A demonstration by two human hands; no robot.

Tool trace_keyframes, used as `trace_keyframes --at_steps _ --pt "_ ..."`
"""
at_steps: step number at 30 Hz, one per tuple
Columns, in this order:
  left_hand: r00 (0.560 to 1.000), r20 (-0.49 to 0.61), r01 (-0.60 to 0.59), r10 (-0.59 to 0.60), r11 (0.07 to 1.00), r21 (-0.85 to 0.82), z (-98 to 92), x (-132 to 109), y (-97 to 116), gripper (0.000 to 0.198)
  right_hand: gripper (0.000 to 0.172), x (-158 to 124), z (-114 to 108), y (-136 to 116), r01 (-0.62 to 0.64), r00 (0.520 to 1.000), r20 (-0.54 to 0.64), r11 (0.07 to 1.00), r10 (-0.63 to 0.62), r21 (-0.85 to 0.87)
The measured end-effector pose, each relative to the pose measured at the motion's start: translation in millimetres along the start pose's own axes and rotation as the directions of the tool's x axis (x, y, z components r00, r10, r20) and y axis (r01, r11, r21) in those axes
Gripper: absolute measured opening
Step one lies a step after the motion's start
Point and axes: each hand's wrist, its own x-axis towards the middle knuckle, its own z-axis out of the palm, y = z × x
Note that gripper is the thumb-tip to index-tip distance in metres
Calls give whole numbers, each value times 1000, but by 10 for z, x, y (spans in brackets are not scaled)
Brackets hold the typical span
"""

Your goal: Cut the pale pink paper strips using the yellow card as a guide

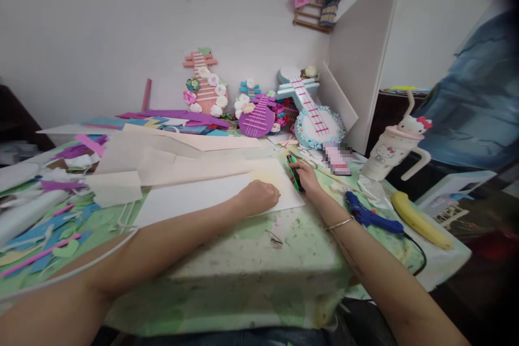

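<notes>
A white sheet [203, 197] lies on the table, with a yellowish patch near its right end. My left hand [259, 197] rests on that patch, fingers curled into a fist; whatever they may hold is hidden. Just beyond the sheet's right edge, my right hand [307, 177] is closed around a green-and-black utility knife [292, 168]. A pair of scissors [306, 159] lies partly behind the right hand. Close to the right forearm is a blue glue gun [373, 216] with a black cord.
Paper instruments, including a purple lute [257, 117] and a white-and-blue one [318, 121], lean at the back wall. Paper scraps [57, 238] cover the left side. A cup [391, 148], a banana [419, 221] and a pink phone [337, 161] are to the right. A white cable [101, 257] crosses the left arm.
</notes>
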Motion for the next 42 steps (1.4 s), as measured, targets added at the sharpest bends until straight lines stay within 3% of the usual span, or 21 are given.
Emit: trace_keyframes --at_steps 3,8,12,16,20,24,26,28,31,34,42 --pt "1000 6 4 -3 999 -45 23 37 41 28 30 21 -3 -26 -71 995 -47 965 85 254" --pt "998 -56 -45 37 988 -148 -38 -82 24 35 39 14 -109 -171 -36 990 -90 816 108 577" --pt "990 -100 -124 104 965 -232 -20 -224 -56 24 46 -22 -170 -255 5 996 -67 707 60 707" --pt "983 -131 -166 132 940 -297 32 -326 -142 30 46 -62 -128 -281 10 1000 -24 629 14 777" --pt "977 -139 -204 165 912 -356 51 -385 -247 38 32 -154 -46 -347 139 990 -74 805 -118 577" --pt "971 -138 -236 197 890 -389 86 -413 -353 37 19 -260 -1 -437 315 947 -99 944 -306 94" --pt "975 -132 -219 181 893 -394 120 -429 -384 37 28 -281 5 -447 404 915 17 910 -404 -89" --pt "984 -120 -166 129 906 -388 154 -449 -399 37 37 -282 -5 -436 448 892 149 881 -427 -151" --pt "995 -88 -72 43 928 -365 191 -482 -402 39 30 -278 -60 -418 458 864 349 857 -364 -238" --pt "999 -51 -31 14 939 -343 206 -498 -402 42 29 -285 -139 -426 509 796 519 807 -311 -298" --pt "999 -4 -34 34 949 -315 196 -505 -399 44 27 -271 -196 -442 575 783 522 716 -339 -397"
